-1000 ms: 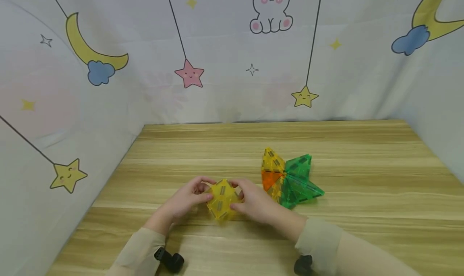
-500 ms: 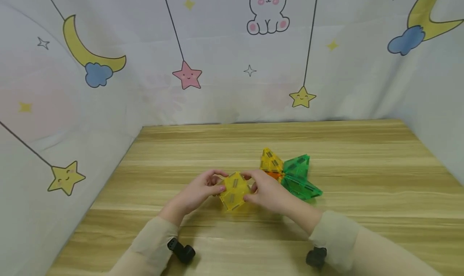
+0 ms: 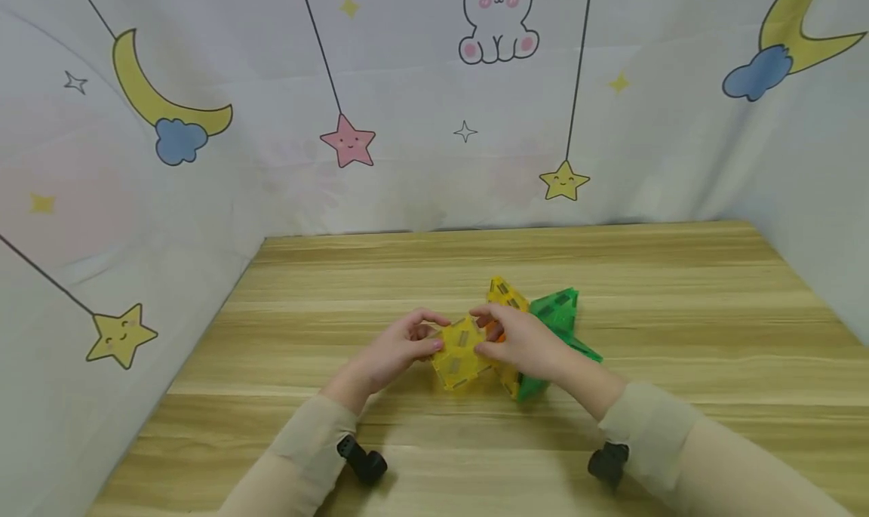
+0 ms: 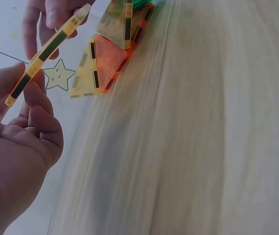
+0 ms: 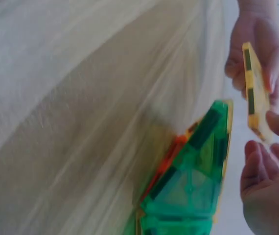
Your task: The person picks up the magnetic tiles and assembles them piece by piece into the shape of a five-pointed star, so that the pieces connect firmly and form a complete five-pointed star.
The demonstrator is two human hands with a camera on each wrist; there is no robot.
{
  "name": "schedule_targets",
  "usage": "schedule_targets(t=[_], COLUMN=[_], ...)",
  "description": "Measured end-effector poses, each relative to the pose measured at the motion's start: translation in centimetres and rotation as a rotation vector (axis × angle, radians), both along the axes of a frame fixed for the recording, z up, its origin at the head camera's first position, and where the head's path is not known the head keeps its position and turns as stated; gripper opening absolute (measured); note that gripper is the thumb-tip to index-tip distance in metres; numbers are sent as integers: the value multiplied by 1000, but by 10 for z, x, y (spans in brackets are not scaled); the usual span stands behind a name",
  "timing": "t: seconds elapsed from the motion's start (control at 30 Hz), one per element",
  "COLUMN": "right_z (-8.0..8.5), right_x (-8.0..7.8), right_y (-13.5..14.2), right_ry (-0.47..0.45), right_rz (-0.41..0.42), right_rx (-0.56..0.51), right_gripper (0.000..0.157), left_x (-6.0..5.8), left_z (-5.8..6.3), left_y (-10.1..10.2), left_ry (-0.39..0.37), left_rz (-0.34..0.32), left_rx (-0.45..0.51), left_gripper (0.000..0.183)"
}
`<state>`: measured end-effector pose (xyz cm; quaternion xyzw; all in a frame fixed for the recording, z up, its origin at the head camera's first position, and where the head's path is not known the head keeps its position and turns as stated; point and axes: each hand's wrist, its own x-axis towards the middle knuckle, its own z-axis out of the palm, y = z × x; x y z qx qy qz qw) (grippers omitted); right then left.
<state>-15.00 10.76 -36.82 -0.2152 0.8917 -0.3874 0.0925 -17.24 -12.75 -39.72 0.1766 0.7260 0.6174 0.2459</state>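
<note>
Between my two hands is a yellow see-through magnetic tile [image 3: 460, 357], raised above the table and turned so that it looks like a diamond. My left hand [image 3: 399, 349] pinches its left corner between thumb and fingers. The opposite corner is pinched by my right hand [image 3: 532, 343]. Dark magnet strips show along the tile's edge [image 4: 45, 53] in the left wrist view. Just behind and right of it sits a star-like build of magnetic tiles [image 3: 553, 313], with yellow, orange and green points. My right hand and wrist cover part of this build in the head view.
A wood-grain table [image 3: 353, 275] lies under everything. White cloth [image 3: 421, 185] printed with stars and moons hangs behind and at both sides. Small black devices sit at the left wrist [image 3: 363, 460] and right wrist [image 3: 607, 464].
Both hands have carried the yellow magnetic tile to the right and slightly away from me, closer to the star-like build. Their pinch on it looks the same.
</note>
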Motion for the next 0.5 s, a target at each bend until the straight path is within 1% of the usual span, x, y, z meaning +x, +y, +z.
schedule_targets(t=[0.17, 0.27, 0.4, 0.5], right_z=[1, 1, 0, -2], right_x=[-9, -14, -18, -21], right_y=[9, 14, 19, 22], right_ry=[-34, -92, -182, -240], right_rz=[43, 46, 29, 10], right_rx=[-9, -41, -126, -201], right_gripper=[40, 34, 29, 28], left_x=[-2, -3, -5, -5], left_z=[-2, -3, -4, -4], left_y=[11, 16, 22, 25], left_ry=[1, 7, -3, -23], left_rz=[-35, -51, -41, -16], left_rx=[39, 56, 64, 72], left_gripper=[34, 34, 32, 31])
